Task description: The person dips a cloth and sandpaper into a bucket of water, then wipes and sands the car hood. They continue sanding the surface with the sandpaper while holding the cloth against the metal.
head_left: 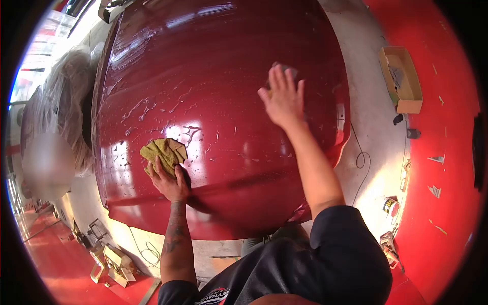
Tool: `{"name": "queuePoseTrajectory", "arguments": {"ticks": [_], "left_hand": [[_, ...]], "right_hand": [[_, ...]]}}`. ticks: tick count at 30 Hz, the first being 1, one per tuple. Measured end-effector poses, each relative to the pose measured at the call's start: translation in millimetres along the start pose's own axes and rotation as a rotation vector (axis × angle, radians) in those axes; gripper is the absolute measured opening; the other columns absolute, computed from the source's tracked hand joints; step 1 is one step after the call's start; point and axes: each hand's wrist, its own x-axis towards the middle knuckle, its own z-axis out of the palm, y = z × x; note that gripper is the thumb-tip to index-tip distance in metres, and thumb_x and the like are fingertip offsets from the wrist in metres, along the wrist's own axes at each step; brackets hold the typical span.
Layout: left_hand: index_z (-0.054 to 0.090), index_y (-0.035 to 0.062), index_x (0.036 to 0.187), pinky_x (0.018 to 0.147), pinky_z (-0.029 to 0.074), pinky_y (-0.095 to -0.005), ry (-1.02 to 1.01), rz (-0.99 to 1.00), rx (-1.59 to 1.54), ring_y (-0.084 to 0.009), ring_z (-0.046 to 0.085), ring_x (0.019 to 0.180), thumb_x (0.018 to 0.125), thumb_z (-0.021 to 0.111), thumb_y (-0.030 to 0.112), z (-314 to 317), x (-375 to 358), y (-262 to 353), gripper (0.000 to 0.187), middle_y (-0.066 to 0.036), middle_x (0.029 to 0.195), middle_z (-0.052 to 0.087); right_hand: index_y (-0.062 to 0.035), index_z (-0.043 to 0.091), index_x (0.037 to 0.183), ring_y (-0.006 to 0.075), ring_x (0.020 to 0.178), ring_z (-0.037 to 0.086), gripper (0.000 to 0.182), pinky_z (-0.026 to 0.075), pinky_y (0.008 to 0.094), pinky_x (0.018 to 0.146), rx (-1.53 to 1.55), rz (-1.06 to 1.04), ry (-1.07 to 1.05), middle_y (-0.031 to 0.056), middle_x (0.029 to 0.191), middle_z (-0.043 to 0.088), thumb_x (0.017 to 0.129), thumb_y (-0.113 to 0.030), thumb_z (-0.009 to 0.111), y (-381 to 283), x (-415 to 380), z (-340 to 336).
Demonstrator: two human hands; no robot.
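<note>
A glossy dark red car hood (pixel 229 112) fills the middle of the head view, wet with drops and streaks on its left half. My left hand (pixel 168 180) is closed on a folded yellow-green cloth (pixel 162 153) that rests on the hood, near its lower left. Farther up and to the right, my right hand (pixel 285 99) lies with fingers spread over a small dark grey pad (pixel 290 72) on the hood. Most of that pad is hidden beneath the fingers; its edge shows around the fingertips.
On the right floor stand an open cardboard box (pixel 401 79) and a small tub (pixel 390 206). A thin cable (pixel 360 160) runs beside the hood. To the left is something wrapped in clear plastic (pixel 66 96). Another cardboard box (pixel 118 267) sits at lower left.
</note>
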Motion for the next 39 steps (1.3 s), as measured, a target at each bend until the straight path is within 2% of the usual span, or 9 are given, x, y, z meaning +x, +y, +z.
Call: {"name": "queuePoseTrajectory", "arguments": {"ticks": [3,9,11,14,19,27,30,34,39], "left_hand": [[0.042,0.0132,0.149,0.115,0.028,-0.0536,0.014,0.041,-0.001,-0.0428,0.032,0.143,0.090,0.065,0.040,5.2,2.2,-4.9,0.069,-0.023,0.153,0.034],[0.039,0.0138,0.151,0.115,0.025,-0.0554,0.011,0.037,-0.009,-0.0433,0.027,0.145,0.090,0.065,0.039,1.8,0.2,-4.3,0.071,-0.022,0.155,0.032],[0.039,0.0141,0.151,0.115,0.025,-0.0557,0.024,0.049,-0.020,-0.0434,0.027,0.145,0.090,0.065,0.039,4.2,-1.6,-7.2,0.071,-0.022,0.155,0.033],[0.039,0.0143,0.151,0.115,0.026,-0.0557,0.030,0.069,-0.007,-0.0428,0.027,0.145,0.091,0.064,0.041,7.4,1.7,-9.0,0.070,-0.021,0.154,0.033],[0.039,0.0156,0.151,0.114,0.028,-0.0553,0.029,0.072,0.018,-0.0419,0.029,0.144,0.092,0.061,0.047,9.3,3.0,-14.4,0.070,-0.022,0.154,0.034],[0.038,0.0175,0.151,0.114,0.028,-0.0556,0.032,0.052,0.030,-0.0418,0.029,0.144,0.092,0.060,0.049,11.3,1.2,-14.5,0.070,-0.021,0.154,0.034],[0.038,0.0177,0.151,0.115,0.028,-0.0558,0.053,0.062,0.031,-0.0418,0.028,0.145,0.092,0.061,0.049,15.6,3.0,-13.6,0.071,-0.020,0.155,0.034],[0.039,0.0178,0.151,0.115,0.028,-0.0562,0.067,0.099,0.030,-0.0416,0.028,0.145,0.091,0.062,0.047,16.1,4.5,-17.6,0.071,-0.018,0.155,0.035],[0.038,0.0178,0.151,0.114,0.028,-0.0559,0.059,0.122,-0.006,-0.0415,0.029,0.145,0.091,0.062,0.046,13.8,5.3,-16.1,0.070,-0.019,0.155,0.035]], "right_hand": [[-0.0123,0.029,0.157,0.0273,0.152,0.020,0.074,0.014,0.0591,0.121,0.167,-0.359,-0.147,0.0045,0.166,0.022,0.100,-0.058,0.038,-59.8,-97.0,-6.6],[-0.0153,0.022,0.160,0.0221,0.153,0.017,0.076,0.012,0.0568,0.122,0.135,0.389,0.015,0.0016,0.166,0.021,0.101,-0.062,0.032,130.4,-44.4,-5.6],[-0.0141,0.021,0.160,0.0227,0.154,0.015,0.075,0.012,0.0577,0.122,0.243,0.537,-0.008,0.0021,0.167,0.018,0.102,-0.060,0.030,136.1,-45.9,-7.5],[-0.0109,0.020,0.160,0.0279,0.154,0.013,0.074,0.012,0.0618,0.120,0.041,0.276,-0.012,0.0049,0.168,0.014,0.103,-0.058,0.031,32.5,-88.1,-5.8],[-0.0144,0.027,0.158,0.0247,0.153,0.017,0.073,0.011,0.0621,0.120,0.235,-0.439,-0.213,0.0029,0.166,0.021,0.100,-0.058,0.037,-145.6,-204.9,10.3],[-0.0100,0.025,0.158,0.0292,0.152,0.019,0.072,0.012,0.0597,0.121,0.198,0.593,0.083,0.0063,0.165,0.022,0.103,-0.055,0.036,105.9,-135.4,-2.9],[-0.0046,0.024,0.157,0.0337,0.153,0.015,0.073,0.012,0.0580,0.121,0.165,0.491,0.070,0.0111,0.166,0.020,0.103,-0.053,0.035,45.1,-146.8,0.8],[-0.0130,0.025,0.159,0.0277,0.153,0.015,0.077,0.012,0.0617,0.120,0.190,0.053,-0.114,0.0040,0.167,0.017,0.098,-0.056,0.046,-50.4,-220.5,2.9],[-0.0166,0.026,0.159,0.0229,0.152,0.021,0.073,0.016,0.0602,0.120,0.139,0.352,0.038,0.0028,0.166,0.022,0.100,-0.058,0.040,74.0,-158.3,-8.7]]}}
